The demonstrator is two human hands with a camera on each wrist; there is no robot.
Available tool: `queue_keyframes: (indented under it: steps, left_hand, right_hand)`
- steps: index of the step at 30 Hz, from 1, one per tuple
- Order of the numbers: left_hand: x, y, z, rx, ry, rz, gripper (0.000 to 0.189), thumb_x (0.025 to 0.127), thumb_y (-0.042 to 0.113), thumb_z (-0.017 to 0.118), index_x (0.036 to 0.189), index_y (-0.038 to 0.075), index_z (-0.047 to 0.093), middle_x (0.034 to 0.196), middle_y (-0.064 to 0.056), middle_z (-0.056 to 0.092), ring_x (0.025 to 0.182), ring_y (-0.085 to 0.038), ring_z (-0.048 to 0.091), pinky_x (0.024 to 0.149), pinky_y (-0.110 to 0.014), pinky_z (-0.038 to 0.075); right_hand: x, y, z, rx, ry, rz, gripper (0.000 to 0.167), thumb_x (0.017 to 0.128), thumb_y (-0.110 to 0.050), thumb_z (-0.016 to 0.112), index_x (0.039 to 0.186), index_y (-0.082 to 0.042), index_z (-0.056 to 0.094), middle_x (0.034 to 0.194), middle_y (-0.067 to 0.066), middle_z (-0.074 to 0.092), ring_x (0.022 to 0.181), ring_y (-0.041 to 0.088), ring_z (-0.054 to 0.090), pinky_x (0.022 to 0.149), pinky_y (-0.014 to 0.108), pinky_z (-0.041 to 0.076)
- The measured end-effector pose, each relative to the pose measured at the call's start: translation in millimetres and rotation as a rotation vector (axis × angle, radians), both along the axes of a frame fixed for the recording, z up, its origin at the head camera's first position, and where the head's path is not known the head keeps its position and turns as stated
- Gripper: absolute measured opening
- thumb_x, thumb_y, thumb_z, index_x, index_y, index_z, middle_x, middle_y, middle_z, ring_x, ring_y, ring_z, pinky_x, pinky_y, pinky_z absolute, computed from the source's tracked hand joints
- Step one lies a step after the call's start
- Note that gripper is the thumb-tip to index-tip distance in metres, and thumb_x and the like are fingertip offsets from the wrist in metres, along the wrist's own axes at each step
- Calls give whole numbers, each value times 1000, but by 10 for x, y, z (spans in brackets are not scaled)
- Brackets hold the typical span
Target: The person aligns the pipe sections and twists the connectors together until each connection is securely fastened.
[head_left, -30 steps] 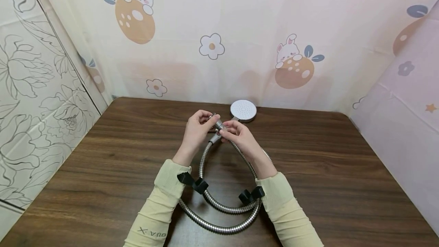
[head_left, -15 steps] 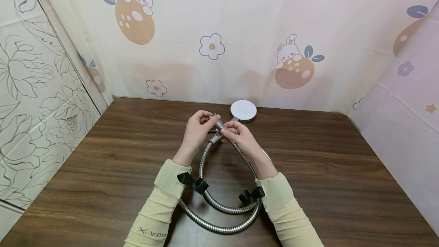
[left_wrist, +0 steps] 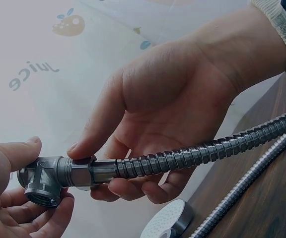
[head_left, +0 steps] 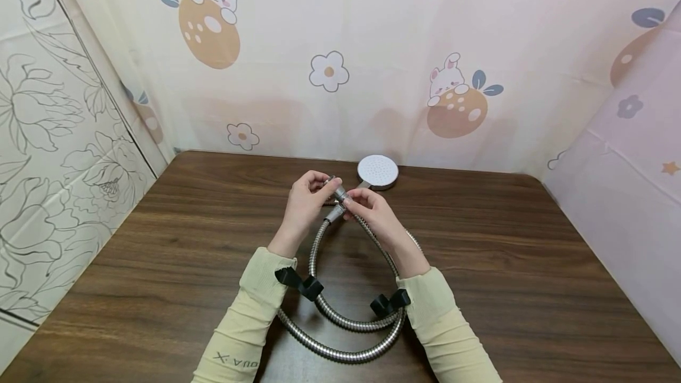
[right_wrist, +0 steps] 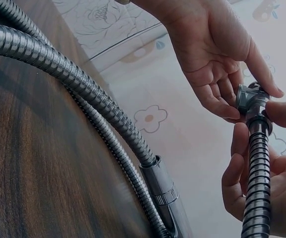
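My left hand (head_left: 303,205) holds a metal T-shaped fitting (left_wrist: 44,179) between thumb and fingers, with one threaded opening facing down in the left wrist view. The thumb and fingers of my right hand (head_left: 379,216) pinch the nut (left_wrist: 81,171) at one end of a ribbed metal shower hose (left_wrist: 182,157). Nut and fitting meet end to end, held up over the table. Beyond the hands lies a round shower head (head_left: 378,170) with a white face. In the right wrist view, a smooth chrome sleeve (right_wrist: 164,191) sits on another end of hose.
The hose lies in wide loops (head_left: 348,357) on the dark wooden table (head_left: 532,265), passing below both forearms. Black wrist mounts (head_left: 299,283) sit at the cuffs. A cartoon-printed curtain (head_left: 372,22) stands behind the table, with a flower-patterned panel (head_left: 58,135) on the left.
My right thumb and fingers have shifted slightly on the nut. The left hand keeps its hold on the fitting, and the hose loops and shower head have stayed in place.
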State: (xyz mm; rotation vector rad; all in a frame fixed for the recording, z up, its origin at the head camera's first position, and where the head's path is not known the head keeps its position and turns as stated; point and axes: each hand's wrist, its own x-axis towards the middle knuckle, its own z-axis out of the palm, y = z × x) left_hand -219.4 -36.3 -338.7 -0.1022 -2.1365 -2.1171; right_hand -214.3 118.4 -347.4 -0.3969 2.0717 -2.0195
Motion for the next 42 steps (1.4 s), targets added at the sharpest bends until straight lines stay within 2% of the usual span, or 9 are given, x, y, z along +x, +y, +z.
queue_keyframes:
  steps: [6,18,23,26,37,42]
  left_hand:
    - [3,0,6,10,-4,-7,26,83,23,67,95,2,58,79,-5,63,70,-11,59,72,-32,53]
    - [9,-6,-1,7,-19,-5,26,83,24,67,95,3,58,80,-5,63,70,-11,60,71,-31,53]
    - [8,-8,5,15,-23,-4,26,83,22,67,96,2,58,82,-6,63,71,-10,59,73,-32,53]
    - [12,-10,8,10,-23,-1,26,83,22,67,96,2,58,82,-7,63,72,-10,59,73,-32,53]
    - [13,-10,-6,28,2,-11,26,83,23,67,95,2,58,81,-6,64,70,-10,60,73,-34,53]
    - [9,-9,-5,32,1,-17,26,83,22,67,95,1,57,82,-7,64,70,-10,60,73,-35,53]
  right_hand:
    - [9,-4,9,-26,-8,-6,30,92,-8,48,116,11,44,91,3,57,79,12,57,72,21,49]
    - [15,-4,5,-23,-8,-4,31,94,-10,47,117,10,43,100,17,58,78,15,59,72,22,49]
    - [12,-6,0,2,-6,-1,31,89,-7,54,116,6,44,93,6,60,82,15,59,73,24,49]
    - [11,-9,-4,12,-12,-6,29,88,-6,56,112,4,45,87,0,60,80,13,59,72,23,50]
    - [3,-2,-7,20,10,3,22,91,-8,53,108,5,48,89,5,60,77,14,60,74,25,48]
    - [0,-8,-6,32,25,4,24,91,-9,53,108,7,49,87,3,56,76,19,59,84,38,45]
